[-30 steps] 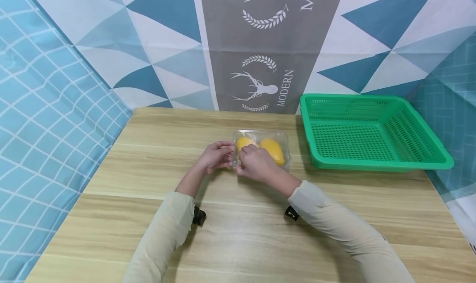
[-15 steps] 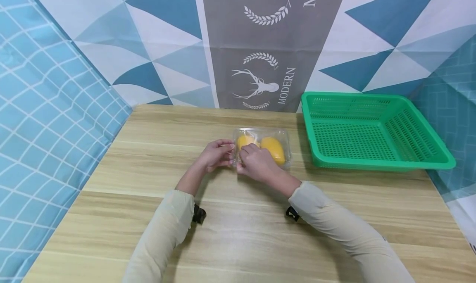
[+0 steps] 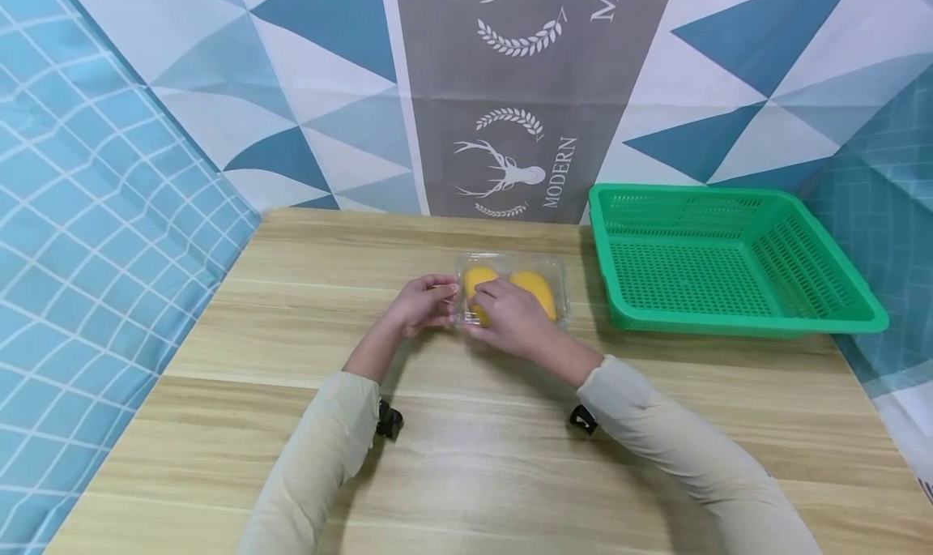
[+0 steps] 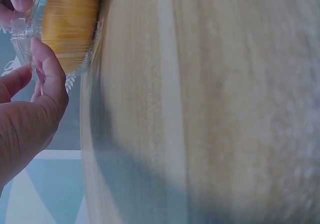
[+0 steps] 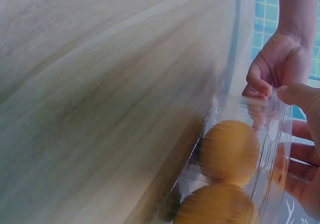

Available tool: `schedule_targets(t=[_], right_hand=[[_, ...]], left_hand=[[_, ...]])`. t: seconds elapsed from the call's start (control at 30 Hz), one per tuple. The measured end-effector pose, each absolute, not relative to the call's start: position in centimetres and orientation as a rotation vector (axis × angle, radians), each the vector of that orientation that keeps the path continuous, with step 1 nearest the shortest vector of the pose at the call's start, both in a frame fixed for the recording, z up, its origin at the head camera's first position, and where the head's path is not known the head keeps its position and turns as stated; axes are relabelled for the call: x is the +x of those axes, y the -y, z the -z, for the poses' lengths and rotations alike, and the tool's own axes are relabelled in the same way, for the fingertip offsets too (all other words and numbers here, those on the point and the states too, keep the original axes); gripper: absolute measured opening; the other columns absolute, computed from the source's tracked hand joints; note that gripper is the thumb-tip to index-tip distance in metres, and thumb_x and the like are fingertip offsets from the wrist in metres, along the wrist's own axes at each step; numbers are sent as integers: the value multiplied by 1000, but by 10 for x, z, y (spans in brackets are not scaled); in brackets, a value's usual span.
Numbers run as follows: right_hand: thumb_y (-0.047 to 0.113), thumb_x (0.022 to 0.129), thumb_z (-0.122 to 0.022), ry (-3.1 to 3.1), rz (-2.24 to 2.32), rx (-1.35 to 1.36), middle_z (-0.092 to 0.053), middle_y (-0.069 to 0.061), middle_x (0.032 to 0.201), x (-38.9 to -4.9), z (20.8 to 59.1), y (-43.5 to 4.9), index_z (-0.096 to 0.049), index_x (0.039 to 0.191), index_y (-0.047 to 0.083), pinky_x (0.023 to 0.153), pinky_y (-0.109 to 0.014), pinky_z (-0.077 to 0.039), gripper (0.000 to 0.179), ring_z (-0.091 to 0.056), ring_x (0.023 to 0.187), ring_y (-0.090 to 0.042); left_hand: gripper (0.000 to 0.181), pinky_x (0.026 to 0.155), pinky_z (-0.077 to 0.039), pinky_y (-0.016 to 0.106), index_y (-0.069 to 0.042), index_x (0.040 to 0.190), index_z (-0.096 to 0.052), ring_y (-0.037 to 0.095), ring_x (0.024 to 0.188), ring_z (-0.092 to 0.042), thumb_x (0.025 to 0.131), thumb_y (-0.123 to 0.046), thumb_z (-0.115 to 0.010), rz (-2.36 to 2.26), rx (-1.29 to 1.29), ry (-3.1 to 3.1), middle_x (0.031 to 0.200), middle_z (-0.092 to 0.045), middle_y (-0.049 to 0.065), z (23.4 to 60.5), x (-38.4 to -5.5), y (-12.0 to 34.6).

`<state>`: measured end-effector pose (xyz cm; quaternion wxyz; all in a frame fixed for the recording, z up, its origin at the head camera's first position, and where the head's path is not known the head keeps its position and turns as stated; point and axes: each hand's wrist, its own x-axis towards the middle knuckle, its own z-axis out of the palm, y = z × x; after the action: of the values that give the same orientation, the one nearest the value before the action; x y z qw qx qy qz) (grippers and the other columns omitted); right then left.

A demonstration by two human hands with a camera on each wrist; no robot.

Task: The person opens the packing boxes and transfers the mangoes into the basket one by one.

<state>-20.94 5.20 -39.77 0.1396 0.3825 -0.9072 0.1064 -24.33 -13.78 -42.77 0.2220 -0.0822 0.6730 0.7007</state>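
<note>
A clear plastic clamshell box (image 3: 563,283) with two yellow mangoes (image 3: 534,289) inside stands at the back middle of the table. My left hand (image 3: 425,304) is at its left end, and in the left wrist view thumb and forefinger pinch the clear rim. My right hand (image 3: 513,316) reaches over the front left part, covering some of the box. In the right wrist view the right thumb (image 5: 295,94) is on the rim near the corner, with the other fingers spread on the lid side. Both mangoes (image 5: 230,151) show through the plastic wall there. The lid looks closed, though its edge is partly hidden.
An open green plastic basket (image 3: 729,324) with slotted walls stands at the back right of the wooden table (image 3: 452,474). Patterned cloth (image 3: 503,77) hangs behind the table, and a blue checked cloth (image 3: 95,215) covers the left side.
My right hand and forearm have shifted slightly to the right, and more of the left mango shows. The left hand and the box keep their place.
</note>
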Motion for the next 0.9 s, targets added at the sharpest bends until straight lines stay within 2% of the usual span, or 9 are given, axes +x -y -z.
schedule_targets(t=[0.1, 0.23, 0.47, 0.7, 0.9], right_hand=[[42, 79, -72, 2665, -321, 1101, -65, -9, 113, -209, 396, -57, -68, 102, 10, 102, -40, -44, 40, -58, 112, -26], [42, 79, -72, 2698, -324, 1083, -63, -10, 118, -208, 395, -66, -68, 107, 12, 102, -42, -44, 41, -55, 116, -29], [40, 78, -73, 2638, -356, 1090, -65, -13, 113, -211, 392, -83, -69, 103, 9, 94, -40, -48, 40, -59, 104, -27], [42, 78, -72, 2647, -315, 1081, -66, -11, 110, -211, 391, -93, -69, 101, 9, 95, -38, -48, 40, -58, 106, -25], [40, 77, -74, 2697, -358, 1044, -65, -13, 113, -209, 389, -105, -69, 103, 9, 101, -45, -44, 42, -56, 110, -28]], left_hand=[[37, 62, -56, 24, -3, 131, -45, 10, 69, -58, 96, -14, -52, -1939, -228, -1857, 93, -55, 3, 428, -243, 137], [37, 62, -56, 23, -3, 131, -46, 10, 69, -58, 96, -13, -52, -1939, -231, -1865, 94, -54, 4, 428, -242, 136], [38, 63, -57, 24, -3, 132, -45, 10, 69, -57, 96, -13, -51, -1941, -228, -1879, 94, -54, 3, 427, -241, 140], [40, 64, -57, 25, -3, 133, -44, 10, 70, -58, 96, -14, -51, -1931, -228, -1884, 94, -54, 3, 425, -240, 146], [39, 64, -57, 24, -3, 133, -44, 10, 70, -58, 96, -14, -51, -1927, -242, -1890, 94, -54, 3, 424, -240, 149]])
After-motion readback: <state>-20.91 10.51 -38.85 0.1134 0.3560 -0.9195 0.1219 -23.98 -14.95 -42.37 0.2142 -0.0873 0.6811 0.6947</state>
